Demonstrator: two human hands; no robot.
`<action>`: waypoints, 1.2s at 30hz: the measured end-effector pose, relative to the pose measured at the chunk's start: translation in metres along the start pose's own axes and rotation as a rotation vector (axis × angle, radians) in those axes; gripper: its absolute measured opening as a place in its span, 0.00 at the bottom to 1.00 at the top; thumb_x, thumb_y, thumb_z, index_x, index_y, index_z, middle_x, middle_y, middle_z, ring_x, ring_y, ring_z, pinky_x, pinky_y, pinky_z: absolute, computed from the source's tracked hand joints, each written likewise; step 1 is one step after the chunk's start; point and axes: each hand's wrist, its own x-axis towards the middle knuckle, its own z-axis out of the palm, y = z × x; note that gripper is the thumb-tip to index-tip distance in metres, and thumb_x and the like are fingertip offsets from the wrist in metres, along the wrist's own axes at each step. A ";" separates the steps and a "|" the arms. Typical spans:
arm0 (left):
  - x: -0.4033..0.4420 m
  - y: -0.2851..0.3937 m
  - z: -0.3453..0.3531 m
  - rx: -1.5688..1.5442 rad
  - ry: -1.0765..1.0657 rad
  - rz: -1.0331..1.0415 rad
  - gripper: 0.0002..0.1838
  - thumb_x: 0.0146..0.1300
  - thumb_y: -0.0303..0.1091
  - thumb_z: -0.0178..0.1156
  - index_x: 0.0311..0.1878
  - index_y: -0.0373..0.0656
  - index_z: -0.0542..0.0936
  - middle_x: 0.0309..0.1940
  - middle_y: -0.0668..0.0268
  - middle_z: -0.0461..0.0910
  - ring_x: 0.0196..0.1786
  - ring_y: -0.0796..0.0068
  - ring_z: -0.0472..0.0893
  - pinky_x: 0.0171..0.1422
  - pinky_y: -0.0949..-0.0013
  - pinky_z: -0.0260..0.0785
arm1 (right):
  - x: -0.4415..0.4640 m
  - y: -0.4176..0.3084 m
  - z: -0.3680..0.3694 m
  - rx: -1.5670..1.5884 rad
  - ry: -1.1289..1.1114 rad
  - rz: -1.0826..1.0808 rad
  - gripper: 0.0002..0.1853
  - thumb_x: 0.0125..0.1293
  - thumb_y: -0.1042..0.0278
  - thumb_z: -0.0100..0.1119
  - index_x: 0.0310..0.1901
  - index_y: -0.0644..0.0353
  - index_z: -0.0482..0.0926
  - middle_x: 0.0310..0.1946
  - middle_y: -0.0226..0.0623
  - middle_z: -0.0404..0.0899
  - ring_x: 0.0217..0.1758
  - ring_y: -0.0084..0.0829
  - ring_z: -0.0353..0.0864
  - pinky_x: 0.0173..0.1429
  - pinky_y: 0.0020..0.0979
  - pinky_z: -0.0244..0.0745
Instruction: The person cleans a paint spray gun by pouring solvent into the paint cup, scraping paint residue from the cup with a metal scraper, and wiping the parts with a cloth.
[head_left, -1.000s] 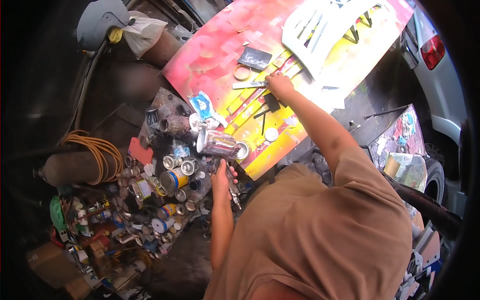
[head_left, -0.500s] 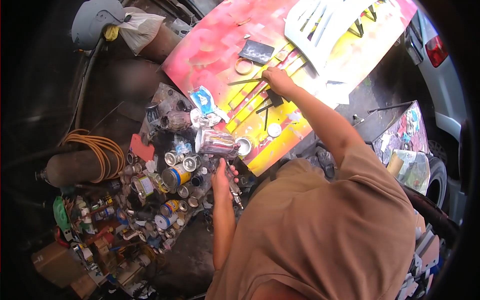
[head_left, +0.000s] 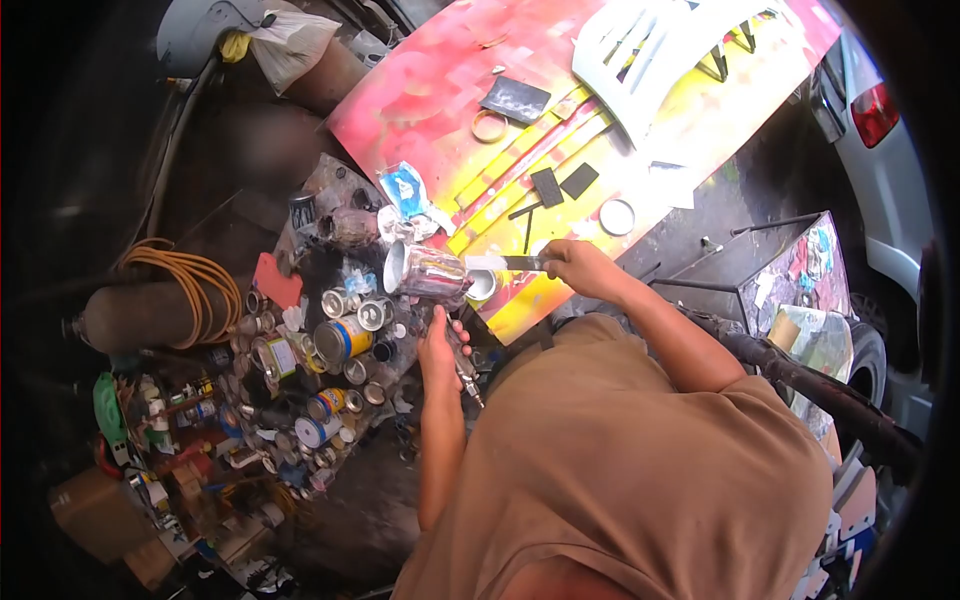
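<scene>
My left hand (head_left: 441, 345) is wrapped round the handle of a paint spray gun (head_left: 432, 276), its paint-streaked cup tilted with the wide mouth to the left. A metal air fitting (head_left: 472, 388) sticks out below the fingers. My right hand (head_left: 582, 270) pinches a flat stirring stick (head_left: 522, 263), dark near the fingers and whitish toward its tip. That tip lies over a small open can of white paint (head_left: 484, 286) at the edge of the paint-covered board (head_left: 390, 110); whether it touches the paint I cannot tell. Beside my right hand lie a round lid (head_left: 617, 216) and dark sanding blocks (head_left: 578, 180).
A white slotted panel (head_left: 640, 70) rests at the board's far end. Yellow strips (head_left: 520, 150) and a dark pad (head_left: 515, 100) lie on it. Several paint cans (head_left: 342, 340) crowd the left bench. An orange hose (head_left: 205, 280) hangs round a tank. A car (head_left: 890, 190) stands at right.
My right hand has come down and toward me from the yellow strips with the stick, bringing its tip to the white paint can. The sanding blocks and round lid are uncovered. My left hand stays put.
</scene>
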 end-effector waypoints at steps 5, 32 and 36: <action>-0.007 0.000 0.002 -0.012 0.009 0.018 0.13 0.72 0.48 0.59 0.43 0.48 0.76 0.26 0.71 0.75 0.26 0.80 0.76 0.23 0.75 0.64 | -0.006 -0.020 0.002 -0.126 0.025 -0.095 0.14 0.65 0.66 0.57 0.49 0.62 0.82 0.36 0.50 0.85 0.42 0.50 0.85 0.49 0.43 0.77; -0.036 0.008 0.003 0.048 -0.095 0.062 0.13 0.73 0.47 0.57 0.43 0.47 0.78 0.25 0.73 0.75 0.25 0.82 0.75 0.22 0.76 0.63 | 0.050 -0.038 0.069 -0.643 -0.020 -0.292 0.12 0.64 0.64 0.55 0.35 0.66 0.82 0.31 0.56 0.83 0.37 0.55 0.84 0.46 0.50 0.78; -0.035 0.008 0.001 0.059 -0.093 0.070 0.13 0.73 0.47 0.58 0.43 0.47 0.78 0.25 0.73 0.75 0.26 0.82 0.75 0.23 0.76 0.63 | 0.051 -0.034 0.067 -0.653 -0.049 -0.266 0.13 0.65 0.64 0.54 0.36 0.66 0.82 0.34 0.57 0.83 0.40 0.55 0.84 0.48 0.50 0.78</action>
